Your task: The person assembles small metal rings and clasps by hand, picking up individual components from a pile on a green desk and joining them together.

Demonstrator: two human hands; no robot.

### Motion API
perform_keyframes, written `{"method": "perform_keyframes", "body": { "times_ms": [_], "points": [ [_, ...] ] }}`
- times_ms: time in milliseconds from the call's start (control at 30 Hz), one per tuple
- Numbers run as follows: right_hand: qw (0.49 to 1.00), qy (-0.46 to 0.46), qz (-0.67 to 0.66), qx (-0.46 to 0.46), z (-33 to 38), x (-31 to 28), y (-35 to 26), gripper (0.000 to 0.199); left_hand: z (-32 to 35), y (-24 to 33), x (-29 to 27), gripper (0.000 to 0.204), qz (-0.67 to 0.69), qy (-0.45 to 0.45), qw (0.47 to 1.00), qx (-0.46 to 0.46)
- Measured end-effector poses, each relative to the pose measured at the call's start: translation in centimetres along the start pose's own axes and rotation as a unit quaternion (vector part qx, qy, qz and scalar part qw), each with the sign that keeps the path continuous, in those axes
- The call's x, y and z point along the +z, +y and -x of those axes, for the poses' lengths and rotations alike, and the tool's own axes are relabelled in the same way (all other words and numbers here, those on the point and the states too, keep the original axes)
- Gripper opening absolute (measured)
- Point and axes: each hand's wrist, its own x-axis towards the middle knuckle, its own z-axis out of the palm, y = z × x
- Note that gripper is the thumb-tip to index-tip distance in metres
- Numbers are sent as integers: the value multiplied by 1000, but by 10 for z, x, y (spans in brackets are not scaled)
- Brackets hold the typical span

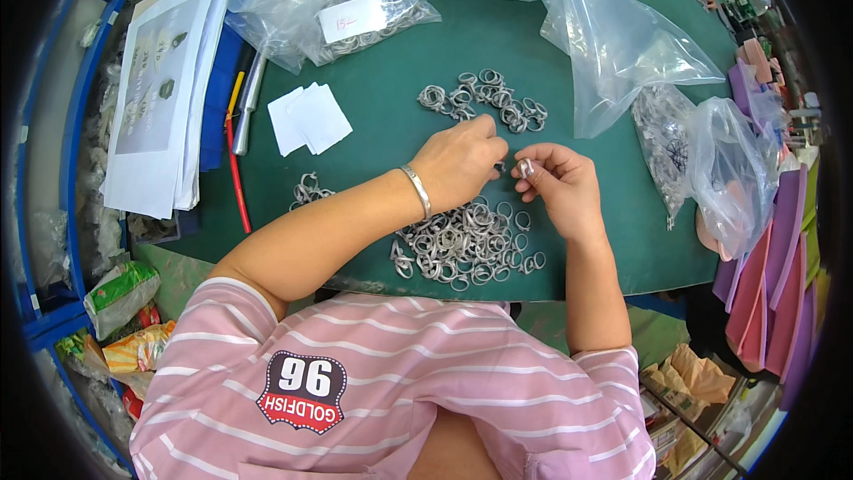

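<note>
My left hand [458, 158], with a metal bangle [416, 191] on its wrist, is closed with the fingers pinched over the middle of the table. A small dark bit shows at its fingertips, too small to name. Close by on its right, my right hand [562, 185] pinches a shiny metal ring [525, 168] between thumb and fingers. Below both hands lies a big loose pile of grey metal rings [462, 240]. Beyond them is a smaller cluster of grey rings [487, 96]. A few more rings [309, 190] lie left of my left forearm.
The green table [382, 111] carries white paper slips [310, 118] and a red and yellow stick [238, 151]. A transparent bag of rings [355, 22] sits at the back, another plastic bag [613, 36] at right. Papers [160, 89] stand left; pink and purple pieces [764, 276] line the right.
</note>
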Motion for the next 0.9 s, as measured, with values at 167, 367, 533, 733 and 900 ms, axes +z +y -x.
{"method": "perform_keyframes", "body": {
  "times_ms": [167, 367, 533, 733, 900],
  "points": [
    [967, -96, 209, -112, 13, -6, -2, 10, 1, -2, -6, 11, 105, -5, 992, -65],
    [893, 104, 350, -263, -13, 5, -2, 12, 8, 11, -25, 9, 461, 11, 844, -275],
    [897, 118, 366, -216, -41, 10, 0, 16, 15, 22, -35, 6, 516, 43, 804, -292],
    [946, 66, 252, -195, -24, 13, -2, 20, 21, 23, -40, 5, 504, 47, 814, -284],
    [970, 87, 208, -95, -17, 4, 2, 13, 31, 22, -40, 8, 254, -41, 954, -153]
  ]
}}
